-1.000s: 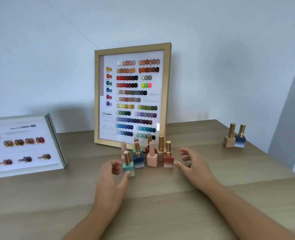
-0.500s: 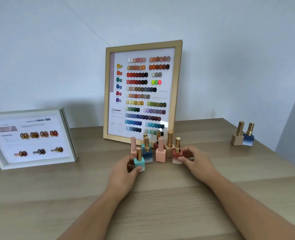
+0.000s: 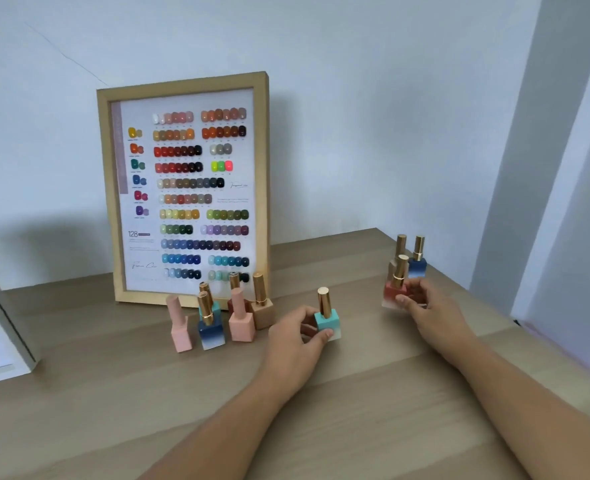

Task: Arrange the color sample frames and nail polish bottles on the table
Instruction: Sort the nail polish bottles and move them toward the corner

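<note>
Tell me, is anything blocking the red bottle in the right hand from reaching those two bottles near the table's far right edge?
Nothing visible. The right hand holds the red bottle just in front of the pair.

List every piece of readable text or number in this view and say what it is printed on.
"128": on the color chart in the wooden frame, lower left of the sheet.
Cursive signatures and small print on that chart: too blurred to read.
White frame at the left edge: print cut off and blurred, unreadable.
Nail polish bottles, including the teal bottle and the red bottle: no legible labels.
</note>
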Available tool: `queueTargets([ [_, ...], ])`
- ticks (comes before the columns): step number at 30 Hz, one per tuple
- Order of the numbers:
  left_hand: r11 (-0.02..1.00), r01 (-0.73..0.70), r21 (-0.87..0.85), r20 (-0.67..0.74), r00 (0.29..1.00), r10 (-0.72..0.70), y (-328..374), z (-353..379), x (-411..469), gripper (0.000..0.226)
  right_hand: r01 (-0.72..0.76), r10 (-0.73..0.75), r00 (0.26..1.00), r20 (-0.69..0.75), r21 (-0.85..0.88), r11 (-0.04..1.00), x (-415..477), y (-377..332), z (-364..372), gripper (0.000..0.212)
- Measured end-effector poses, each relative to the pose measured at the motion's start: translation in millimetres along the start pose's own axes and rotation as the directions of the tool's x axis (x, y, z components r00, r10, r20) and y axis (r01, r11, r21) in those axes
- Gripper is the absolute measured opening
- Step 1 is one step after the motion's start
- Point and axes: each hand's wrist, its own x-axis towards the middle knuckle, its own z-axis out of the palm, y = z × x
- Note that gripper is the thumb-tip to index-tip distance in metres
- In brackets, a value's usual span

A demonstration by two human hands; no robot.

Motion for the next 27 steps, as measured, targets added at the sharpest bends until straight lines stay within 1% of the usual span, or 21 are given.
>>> queueTargets([
  [3,1.000,0.010,-0.029,0.028,1.000,-0.009,12,39,29,0.020,-0.029,0.028,0.997,-0.073,-0.017,0.999,13,20,-26,0.013],
  [7,1.000,0.001,-0.023,0.023,1.000,-0.001,24,82,67,0.024,-0.056,0.049,0.991,-0.127,-0.045,0.997,32,38,-46,0.011],
  [13,0.999,-0.008,0.049,0.016,1.000,0.008,34,122,110,0.029,-0.045,0.034,0.994,-0.100,-0.108,0.993,56,48,-46,0.013],
  [16,0.998,-0.026,0.053,0.006,1.000,0.025,37,134,120,0.031,-0.035,0.022,0.995,-0.101,-0.128,0.991,63,51,-46,0.013],
  [19,0.997,-0.034,0.070,-0.010,0.999,0.035,37,136,123,0.029,-0.027,0.017,0.997,-0.070,-0.147,0.989,64,48,-44,0.013],
  [21,0.995,-0.038,0.088,-0.010,0.999,0.039,37,137,124,0.028,-0.045,0.037,0.998,-0.051,-0.167,0.985,63,46,-43,0.017],
  [24,0.997,-0.033,0.064,-0.002,0.999,0.034,39,132,119,0.031,-0.062,0.050,0.996,-0.067,-0.186,0.981,61,42,-42,0.025],
  [27,0.999,-0.026,0.036,-0.003,1.000,0.026,40,125,110,0.030,-0.091,0.076,0.992,-0.099,-0.154,0.984,54,38,-41,0.042],
])
